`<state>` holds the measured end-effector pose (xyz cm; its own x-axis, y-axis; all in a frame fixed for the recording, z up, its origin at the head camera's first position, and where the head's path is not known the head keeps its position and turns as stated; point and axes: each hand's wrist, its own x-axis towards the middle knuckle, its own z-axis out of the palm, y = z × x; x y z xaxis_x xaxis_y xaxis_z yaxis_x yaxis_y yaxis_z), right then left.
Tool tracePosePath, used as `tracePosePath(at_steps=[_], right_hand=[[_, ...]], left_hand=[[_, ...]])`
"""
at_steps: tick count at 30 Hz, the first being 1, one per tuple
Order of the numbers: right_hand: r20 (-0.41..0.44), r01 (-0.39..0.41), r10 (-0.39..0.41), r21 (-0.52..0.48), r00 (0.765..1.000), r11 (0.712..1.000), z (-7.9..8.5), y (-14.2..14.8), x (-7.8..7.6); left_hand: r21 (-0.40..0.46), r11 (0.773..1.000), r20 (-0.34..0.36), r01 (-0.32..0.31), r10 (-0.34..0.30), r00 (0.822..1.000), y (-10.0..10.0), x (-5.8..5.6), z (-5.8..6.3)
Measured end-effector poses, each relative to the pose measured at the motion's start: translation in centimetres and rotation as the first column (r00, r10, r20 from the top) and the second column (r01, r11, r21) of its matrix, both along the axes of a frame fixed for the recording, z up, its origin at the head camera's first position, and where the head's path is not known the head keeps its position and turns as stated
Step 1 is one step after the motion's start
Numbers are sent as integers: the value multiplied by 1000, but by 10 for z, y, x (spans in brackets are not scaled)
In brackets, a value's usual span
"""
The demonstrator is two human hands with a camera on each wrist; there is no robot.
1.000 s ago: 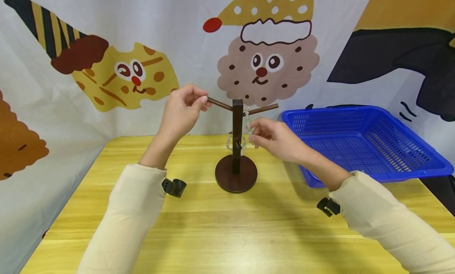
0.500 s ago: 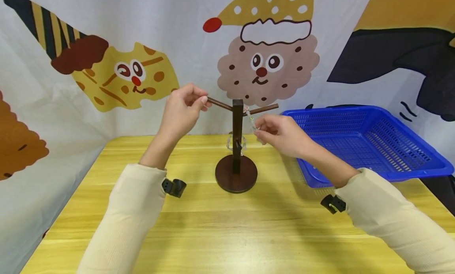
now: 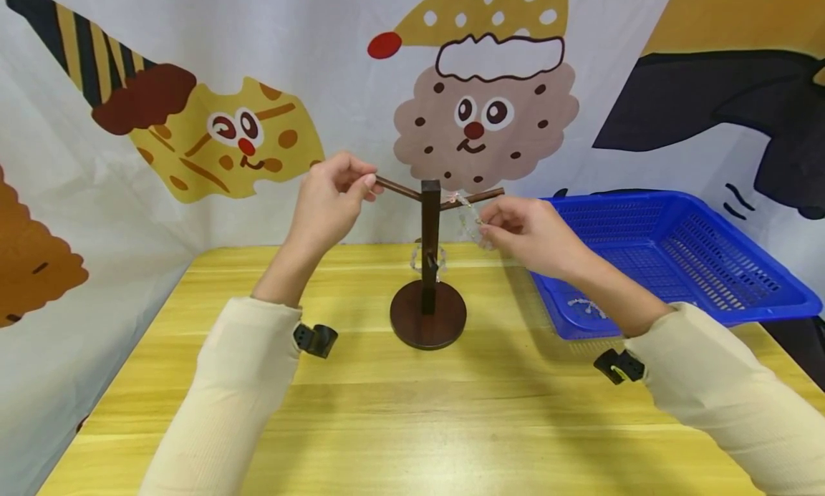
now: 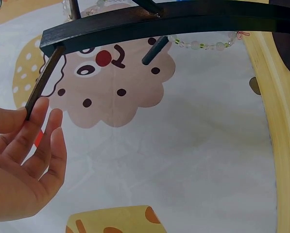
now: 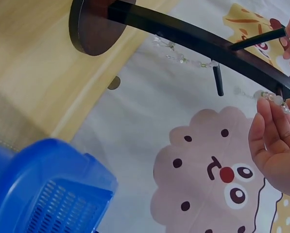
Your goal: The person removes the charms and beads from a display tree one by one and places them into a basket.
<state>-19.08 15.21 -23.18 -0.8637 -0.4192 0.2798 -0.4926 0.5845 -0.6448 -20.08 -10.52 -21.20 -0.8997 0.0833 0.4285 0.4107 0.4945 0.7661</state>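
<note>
A dark brown wooden rack (image 3: pixel 430 238) stands upright on a round base, with pegs sticking out of its post. My left hand (image 3: pixel 331 202) pinches the tip of the upper left peg (image 4: pixel 42 82) between thumb and fingers. Around the upper right peg (image 3: pixel 486 195) loops a clear beaded bracelet (image 5: pixel 278 100); its lower side is pinched by my right hand (image 3: pixel 531 235). A second beaded bracelet (image 4: pixel 194 45) hangs lower on the post's far side, partly hidden by the post.
To the right, a blue plastic basket (image 3: pixel 780 306) with slotted walls stands on the wooden table (image 3: pixel 387 417). Clear beads (image 3: pixel 586 308) lie inside its near left corner. A cartoon-printed cloth (image 3: pixel 361 109) hangs close behind the rack.
My right hand has moved to the right and slightly up, drawing the bracelet outward along the upper right peg. The left hand keeps its pinch on its peg. Beads in the basket have come into view.
</note>
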Motion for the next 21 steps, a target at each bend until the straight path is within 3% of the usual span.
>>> tracePosePath(at_steps=[21], right_hand=[[-34, 105, -104, 26, 994, 994, 14, 22, 2]], left_hand=[[-6, 1000, -13, 3, -3, 1000, 0, 0, 0]])
